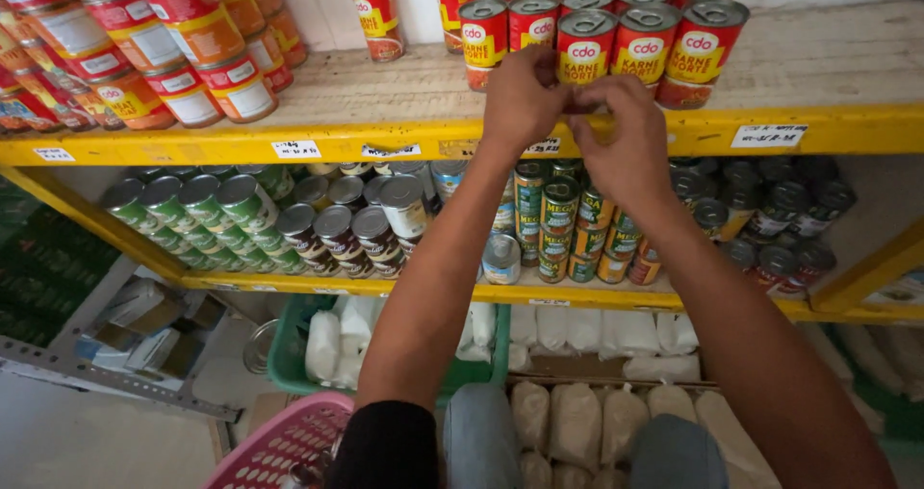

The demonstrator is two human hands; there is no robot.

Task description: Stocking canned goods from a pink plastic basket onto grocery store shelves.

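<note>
Both hands, left [520, 99] and right [626, 138], are met at the shelf edge [385, 142], fingers pinched together just below upright red cans [645, 41]; anything held cannot be told.

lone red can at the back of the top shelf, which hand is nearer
Left. The left hand is at the shelf edge, right of and below the lone red can; the right hand lies farther right.

At the upper centre of the frame, the left hand [523, 99] and right hand [626, 138] meet fingertip to fingertip at the yellow shelf edge [289, 142], just below a row of red cans [616, 37]. Green cans [192, 205] lie lower left; white bags [577, 330] sit bottom centre beside a pink basket [279, 446].
</note>
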